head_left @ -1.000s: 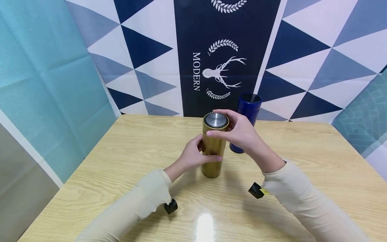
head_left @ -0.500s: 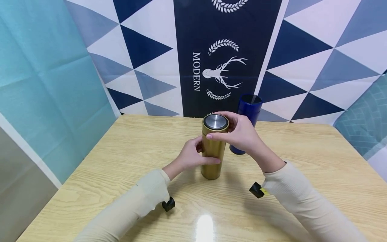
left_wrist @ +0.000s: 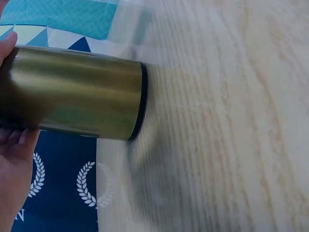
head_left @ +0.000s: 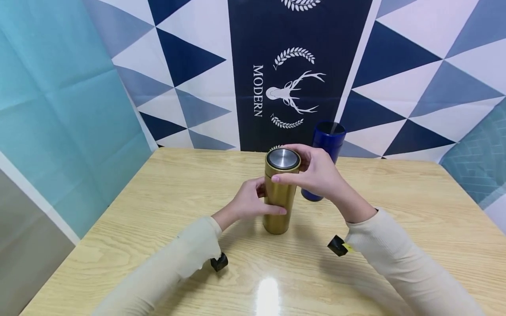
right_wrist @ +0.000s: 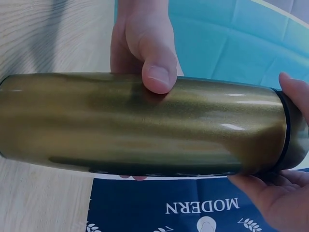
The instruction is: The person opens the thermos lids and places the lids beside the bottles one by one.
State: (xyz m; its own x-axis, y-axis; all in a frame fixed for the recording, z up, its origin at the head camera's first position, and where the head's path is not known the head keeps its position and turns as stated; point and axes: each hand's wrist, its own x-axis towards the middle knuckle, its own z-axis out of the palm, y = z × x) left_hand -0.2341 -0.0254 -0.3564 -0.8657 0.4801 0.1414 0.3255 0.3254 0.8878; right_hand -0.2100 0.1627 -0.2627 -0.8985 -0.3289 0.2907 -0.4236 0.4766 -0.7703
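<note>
A gold thermos flask (head_left: pixel 280 195) with a brushed silver disc on its lid (head_left: pixel 283 159) stands upright, its base at the wooden table (head_left: pixel 166 245). My left hand (head_left: pixel 250 201) grips the lower half of the body, thumb across the near side. Higher up, my right hand (head_left: pixel 316 171) holds the lid end, thumb in front and fingers behind. The right wrist view shows a dark ring between the lid and the flask body (right_wrist: pixel 145 125); the right fingers (right_wrist: pixel 285 198) lie around that end. The far fingers of both hands are partly hidden by the flask.
A blue flask (head_left: pixel 330 140) with a dark top stands behind my right hand, close to the patterned backdrop (head_left: pixel 197 79). A light blue cloth (head_left: pixel 67 109) hangs on the left. Small black blocks (head_left: pixel 337 245) sit under both sleeves.
The head view has shifted very slightly. Both hands keep the same hold on the gold thermos flask, with no clear movement of the lid.
</note>
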